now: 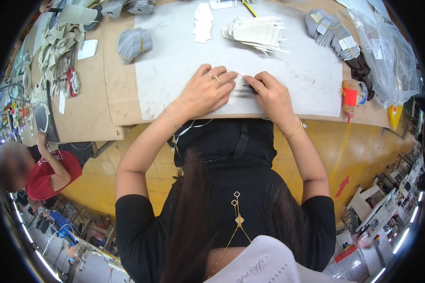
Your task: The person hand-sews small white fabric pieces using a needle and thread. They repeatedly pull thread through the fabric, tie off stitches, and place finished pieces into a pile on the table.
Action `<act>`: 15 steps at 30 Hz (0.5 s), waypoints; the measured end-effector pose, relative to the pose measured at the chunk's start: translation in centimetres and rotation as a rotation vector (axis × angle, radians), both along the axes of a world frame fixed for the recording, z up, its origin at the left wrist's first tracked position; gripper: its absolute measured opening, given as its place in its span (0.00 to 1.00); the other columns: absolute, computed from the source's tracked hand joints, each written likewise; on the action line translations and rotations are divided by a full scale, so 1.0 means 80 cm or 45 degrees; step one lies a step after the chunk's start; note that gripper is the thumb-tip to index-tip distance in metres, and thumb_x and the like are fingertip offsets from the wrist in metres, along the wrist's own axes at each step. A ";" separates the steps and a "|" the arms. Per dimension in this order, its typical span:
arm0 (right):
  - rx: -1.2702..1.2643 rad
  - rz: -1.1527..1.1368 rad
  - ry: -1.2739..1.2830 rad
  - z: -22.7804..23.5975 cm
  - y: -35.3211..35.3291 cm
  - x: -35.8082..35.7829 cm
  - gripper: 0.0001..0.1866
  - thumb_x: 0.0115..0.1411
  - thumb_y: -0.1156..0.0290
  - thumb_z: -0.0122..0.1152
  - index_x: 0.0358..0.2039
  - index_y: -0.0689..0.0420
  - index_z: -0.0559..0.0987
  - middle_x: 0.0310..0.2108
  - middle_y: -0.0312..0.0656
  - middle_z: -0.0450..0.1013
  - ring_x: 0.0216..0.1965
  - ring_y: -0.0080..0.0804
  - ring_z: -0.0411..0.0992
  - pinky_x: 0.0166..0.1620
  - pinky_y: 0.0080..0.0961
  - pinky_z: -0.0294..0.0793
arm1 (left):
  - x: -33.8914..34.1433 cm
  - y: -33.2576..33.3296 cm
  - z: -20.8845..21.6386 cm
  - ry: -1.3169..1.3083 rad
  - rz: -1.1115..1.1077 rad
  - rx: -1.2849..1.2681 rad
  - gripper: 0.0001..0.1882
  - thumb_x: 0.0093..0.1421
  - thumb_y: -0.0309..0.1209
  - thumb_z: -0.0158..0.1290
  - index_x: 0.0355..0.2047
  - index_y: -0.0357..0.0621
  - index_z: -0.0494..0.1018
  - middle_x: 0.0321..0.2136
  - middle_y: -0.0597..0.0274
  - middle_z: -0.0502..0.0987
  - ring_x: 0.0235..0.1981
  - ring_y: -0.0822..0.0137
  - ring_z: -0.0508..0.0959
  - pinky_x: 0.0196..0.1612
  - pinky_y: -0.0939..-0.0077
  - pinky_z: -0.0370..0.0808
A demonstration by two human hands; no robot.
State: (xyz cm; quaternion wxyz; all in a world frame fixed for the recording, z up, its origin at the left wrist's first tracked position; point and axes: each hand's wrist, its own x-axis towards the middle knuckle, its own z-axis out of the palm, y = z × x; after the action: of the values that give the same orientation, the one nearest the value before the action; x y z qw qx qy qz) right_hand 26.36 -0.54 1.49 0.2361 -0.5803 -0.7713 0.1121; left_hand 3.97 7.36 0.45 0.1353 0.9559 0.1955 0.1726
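Close to the near edge of the white sheet [174, 56] on the table, my two hands meet over a small flat white piece [234, 94]. My left hand [208, 92] is closed on this piece, fingers bent and pressing it near the sheet. My right hand [272, 96] is closed too, its thumb and fingers pinching at the piece's upper right edge. A dark pointed tool [249, 88], perhaps small snips, sticks out from under the right fingers; its handle is hidden. Beyond the hands lies a bundle of white pieces [252, 33] held by a band.
Grey banded bundles [134, 44] lie far left and more grey bundles [333, 33] far right. White cut-outs [203, 22] lie at the back. A red-labelled bottle [350, 96] and a clear plastic bag [387, 61] are at right. A person in a red shirt [54, 177] sits left.
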 end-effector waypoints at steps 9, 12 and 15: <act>-0.017 0.066 -0.182 0.005 -0.003 0.003 0.21 0.52 0.79 0.61 0.48 0.56 0.83 0.34 0.38 0.70 0.35 0.31 0.74 0.35 0.26 0.78 | 0.007 0.002 0.002 -0.029 0.027 -0.041 0.16 0.55 0.30 0.61 0.46 0.46 0.77 0.48 0.64 0.77 0.51 0.62 0.73 0.56 0.62 0.67; -0.147 0.005 -0.154 0.013 -0.006 0.001 0.23 0.51 0.82 0.62 0.49 0.57 0.83 0.34 0.40 0.71 0.33 0.34 0.75 0.36 0.29 0.78 | 0.014 0.015 0.001 0.071 -0.007 0.052 0.16 0.56 0.32 0.62 0.46 0.47 0.78 0.42 0.64 0.76 0.47 0.62 0.74 0.53 0.63 0.68; -0.416 -0.164 0.137 0.022 -0.004 0.002 0.18 0.57 0.74 0.63 0.50 0.60 0.82 0.36 0.43 0.73 0.33 0.37 0.76 0.37 0.31 0.77 | 0.014 0.021 0.001 0.022 0.010 0.045 0.15 0.56 0.35 0.63 0.44 0.47 0.79 0.37 0.65 0.75 0.43 0.63 0.75 0.49 0.64 0.68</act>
State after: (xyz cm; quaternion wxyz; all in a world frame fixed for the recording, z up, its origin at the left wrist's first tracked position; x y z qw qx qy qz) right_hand 26.52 -0.90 3.26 0.1864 -0.6522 -0.6904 0.2514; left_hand 5.10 9.04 0.51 0.1159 0.9588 0.1973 0.1685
